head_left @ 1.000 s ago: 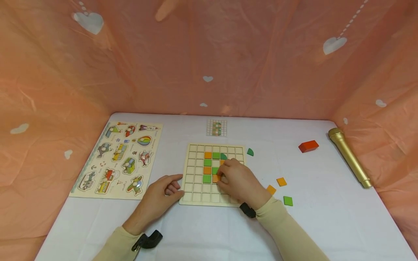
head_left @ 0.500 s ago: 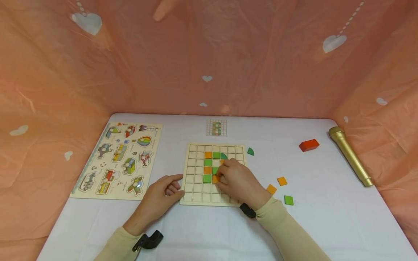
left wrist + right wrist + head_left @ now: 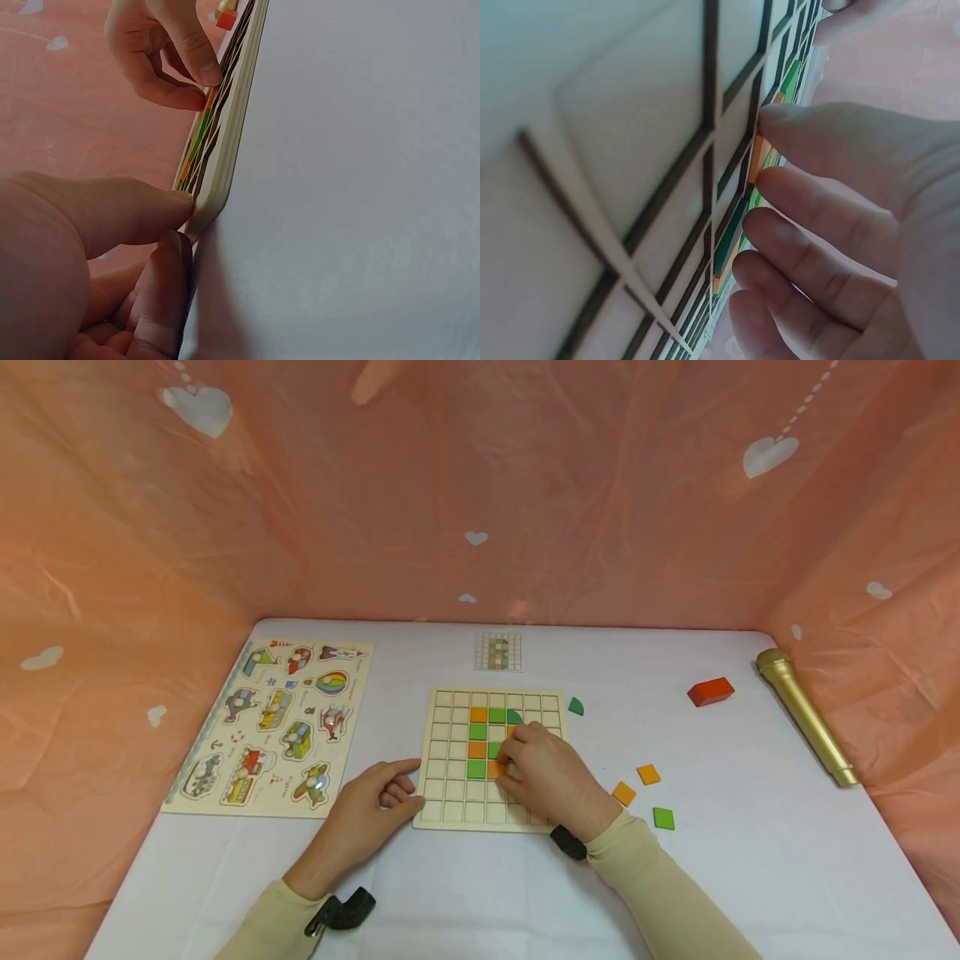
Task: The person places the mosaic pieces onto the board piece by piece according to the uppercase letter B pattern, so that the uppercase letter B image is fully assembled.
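Observation:
A pale wooden grid board (image 3: pixel 453 812) lies mid-table, with orange and green square tiles and a dark green quarter-round tile (image 3: pixel 514 717) set in its cells. My left hand (image 3: pixel 367 810) steadies the board's left edge, index finger and thumb spread along it, other fingers folded under. In the left wrist view its thumb (image 3: pixel 150 214) touches the board near a corner. Over the board, my right hand (image 3: pixel 551 772) has thumb and index finger at an orange square tile (image 3: pixel 758 156), pinching it at its cell. The right hand covers part of the grid behind it.
Behind the board lies a pattern card (image 3: pixel 498 652). A wooden picture puzzle (image 3: pixel 277 727) is at left. To the right are a green quarter-round (image 3: pixel 576 706), orange squares (image 3: pixel 624 793), a green square (image 3: pixel 663 818), a red block (image 3: pixel 710 692) and a gold microphone-like stick (image 3: pixel 806 718).

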A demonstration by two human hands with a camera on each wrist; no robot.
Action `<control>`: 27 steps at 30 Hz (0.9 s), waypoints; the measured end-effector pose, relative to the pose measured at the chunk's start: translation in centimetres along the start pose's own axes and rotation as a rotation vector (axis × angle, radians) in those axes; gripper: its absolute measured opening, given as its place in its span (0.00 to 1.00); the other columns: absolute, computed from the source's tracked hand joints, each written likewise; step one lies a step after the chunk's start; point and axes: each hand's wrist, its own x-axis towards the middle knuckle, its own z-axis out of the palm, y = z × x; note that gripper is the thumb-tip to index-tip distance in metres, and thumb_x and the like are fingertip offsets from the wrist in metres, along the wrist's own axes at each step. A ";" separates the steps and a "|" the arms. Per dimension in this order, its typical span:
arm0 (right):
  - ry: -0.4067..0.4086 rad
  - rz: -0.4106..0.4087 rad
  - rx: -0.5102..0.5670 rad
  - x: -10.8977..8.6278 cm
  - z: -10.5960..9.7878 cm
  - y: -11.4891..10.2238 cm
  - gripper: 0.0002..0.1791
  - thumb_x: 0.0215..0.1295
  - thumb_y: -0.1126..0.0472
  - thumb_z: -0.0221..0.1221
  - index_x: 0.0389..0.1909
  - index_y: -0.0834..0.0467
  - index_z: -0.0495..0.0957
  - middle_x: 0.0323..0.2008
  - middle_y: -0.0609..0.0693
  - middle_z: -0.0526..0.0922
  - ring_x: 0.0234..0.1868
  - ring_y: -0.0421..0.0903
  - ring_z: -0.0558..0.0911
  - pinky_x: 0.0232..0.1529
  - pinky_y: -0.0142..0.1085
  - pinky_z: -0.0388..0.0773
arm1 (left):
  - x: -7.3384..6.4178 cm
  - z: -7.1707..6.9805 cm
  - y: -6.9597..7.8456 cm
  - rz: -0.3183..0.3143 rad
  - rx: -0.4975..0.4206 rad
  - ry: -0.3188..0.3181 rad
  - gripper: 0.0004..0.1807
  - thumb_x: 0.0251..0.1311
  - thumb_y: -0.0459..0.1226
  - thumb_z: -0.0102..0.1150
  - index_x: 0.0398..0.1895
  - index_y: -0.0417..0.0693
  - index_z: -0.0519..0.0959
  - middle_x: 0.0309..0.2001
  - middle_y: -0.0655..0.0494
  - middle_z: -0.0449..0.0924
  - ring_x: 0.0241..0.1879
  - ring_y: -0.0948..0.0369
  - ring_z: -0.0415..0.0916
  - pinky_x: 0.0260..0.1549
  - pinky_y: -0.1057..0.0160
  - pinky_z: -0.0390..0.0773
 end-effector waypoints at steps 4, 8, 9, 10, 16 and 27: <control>0.006 -0.002 -0.002 0.0 -0.1 0.0 0.04 0.61 0.59 0.75 0.35 0.52 0.90 0.35 0.44 0.83 0.38 0.43 0.76 0.36 0.34 0.80 | 0.0 0.0 0.1 0.000 0.001 0.001 0.28 0.66 0.35 0.74 0.70 0.46 0.81 0.43 0.57 0.83 0.39 0.67 0.79 0.42 0.71 0.82; 0.010 -0.002 0.004 0.0 0.0 0.0 0.04 0.61 0.60 0.76 0.35 0.53 0.90 0.34 0.44 0.82 0.37 0.43 0.76 0.36 0.33 0.79 | -0.1 0.0 0.1 -0.003 0.002 0.003 0.28 0.66 0.36 0.74 0.70 0.47 0.81 0.43 0.57 0.83 0.39 0.66 0.79 0.42 0.71 0.82; 0.010 -0.002 0.007 0.0 0.0 0.0 0.04 0.61 0.60 0.76 0.35 0.53 0.90 0.35 0.45 0.82 0.37 0.43 0.76 0.36 0.33 0.79 | -0.1 0.0 0.2 -0.002 0.002 0.003 0.28 0.66 0.36 0.74 0.70 0.47 0.81 0.43 0.57 0.83 0.39 0.66 0.79 0.42 0.71 0.82; 0.008 -0.002 0.009 0.0 0.0 0.0 0.04 0.61 0.60 0.76 0.35 0.53 0.90 0.35 0.45 0.82 0.37 0.43 0.75 0.36 0.33 0.79 | -0.1 -0.1 0.2 -0.002 0.003 0.004 0.28 0.66 0.36 0.74 0.70 0.47 0.81 0.43 0.57 0.83 0.39 0.66 0.79 0.42 0.71 0.82; -0.017 0.029 0.026 0.1 -0.3 0.2 0.05 0.62 0.58 0.76 0.36 0.52 0.90 0.36 0.44 0.83 0.40 0.43 0.76 0.39 0.35 0.80 | -0.1 -0.1 0.1 -0.002 0.006 0.007 0.28 0.67 0.36 0.74 0.70 0.47 0.81 0.43 0.57 0.83 0.39 0.66 0.79 0.41 0.71 0.82; -0.050 0.228 0.096 0.1 -2.9 3.9 0.13 0.67 0.54 0.71 0.46 0.58 0.89 0.44 0.48 0.85 0.49 0.47 0.80 0.51 0.45 0.86 | -0.1 -0.1 0.3 -0.012 -0.004 0.001 0.28 0.67 0.36 0.74 0.70 0.47 0.81 0.44 0.56 0.83 0.39 0.65 0.79 0.42 0.71 0.82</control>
